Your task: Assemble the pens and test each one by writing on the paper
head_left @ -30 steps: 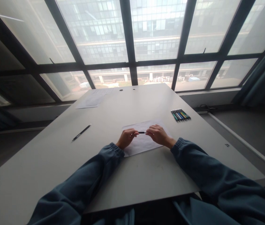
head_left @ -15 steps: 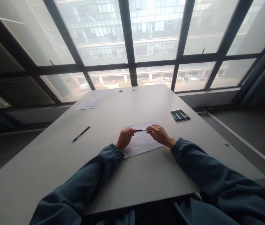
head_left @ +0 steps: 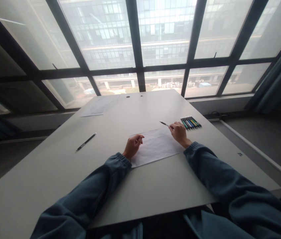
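In the head view, the two hands are apart above a white bench [head_left: 165, 179]. The right hand [head_left: 178, 131] pinches a slim dark-and-pale pen [head_left: 164, 123] between thumb and fingers; its dark end sticks out to the left, past the far edge of a white sheet of paper [head_left: 157, 146]. Just beyond this hand lies a neat row of pens [head_left: 191, 122], set side by side with green, blue, white and yellow parts; whether the knuckles touch the nearest one, I cannot tell.

The left hand [head_left: 132, 146] is at the sheet's left edge, its fingers curled in toward the thumb; whether they fully meet is too small to tell. Farther left, well apart from it, a single black pen [head_left: 86, 142] lies slantwise on the bench. Toward the far left corner lies some loose paper [head_left: 94, 109], and near the far edge a dark round disc [head_left: 128, 97]. Behind the bench stands a dark-framed window [head_left: 165, 30].
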{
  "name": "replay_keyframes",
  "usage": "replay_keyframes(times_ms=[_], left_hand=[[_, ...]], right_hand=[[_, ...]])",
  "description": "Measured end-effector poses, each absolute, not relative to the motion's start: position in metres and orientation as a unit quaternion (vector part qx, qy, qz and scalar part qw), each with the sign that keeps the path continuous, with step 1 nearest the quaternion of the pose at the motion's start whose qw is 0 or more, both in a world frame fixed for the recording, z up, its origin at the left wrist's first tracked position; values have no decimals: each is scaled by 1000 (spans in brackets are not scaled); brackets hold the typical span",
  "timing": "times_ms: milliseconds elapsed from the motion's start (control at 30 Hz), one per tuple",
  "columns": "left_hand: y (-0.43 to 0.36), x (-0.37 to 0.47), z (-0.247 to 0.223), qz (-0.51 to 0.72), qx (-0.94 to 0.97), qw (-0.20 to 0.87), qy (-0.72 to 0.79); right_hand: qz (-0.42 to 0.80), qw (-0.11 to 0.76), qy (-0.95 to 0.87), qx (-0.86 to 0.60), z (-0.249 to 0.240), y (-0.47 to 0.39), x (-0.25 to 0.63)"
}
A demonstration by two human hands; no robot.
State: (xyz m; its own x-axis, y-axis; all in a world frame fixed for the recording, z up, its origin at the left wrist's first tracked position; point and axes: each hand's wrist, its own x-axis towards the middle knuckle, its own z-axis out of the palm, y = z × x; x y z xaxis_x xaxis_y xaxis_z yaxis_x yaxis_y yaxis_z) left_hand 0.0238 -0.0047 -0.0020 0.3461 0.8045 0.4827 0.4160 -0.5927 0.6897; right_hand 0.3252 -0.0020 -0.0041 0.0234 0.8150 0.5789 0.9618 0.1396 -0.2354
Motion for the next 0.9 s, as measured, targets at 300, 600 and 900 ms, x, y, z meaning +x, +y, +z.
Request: replay_keyframes(times_ms=[300,600,900], left_hand=[[-7,24,-3,403,802,226,379],[-6,23,-2,408,809,214,365],[-7,24,-2,399,807,219,376]], right_hand=[[-131,237,-603,-751,-16,12,358],[-80,221,-613,-754,-16,11,349],[-67,215,-612,-759,-13,6,344]])
